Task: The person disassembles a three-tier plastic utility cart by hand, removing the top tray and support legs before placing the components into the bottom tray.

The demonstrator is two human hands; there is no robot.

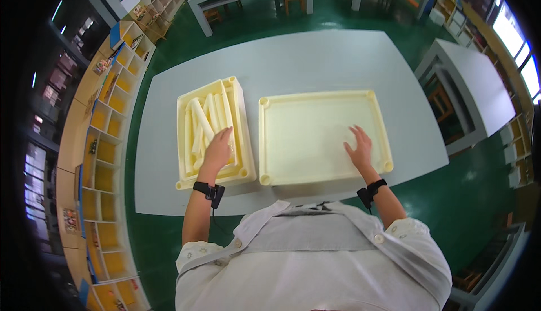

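Fingers of your left hand (pixel 217 149) curl onto pale plastic rods (pixel 204 122) in the narrow cream tray (pixel 243 136), while your right hand (pixel 359 147) lies spread flat in the wide cream tray (pixel 304 136).

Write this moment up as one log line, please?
left hand: on pale sticks in narrow tray | right hand: flat in wide tray, fingers spread | surface: grey table

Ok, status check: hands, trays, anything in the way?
Left hand down on pale sticks in narrow tray. Right hand flat, open, in wide tray. Nothing blocking.
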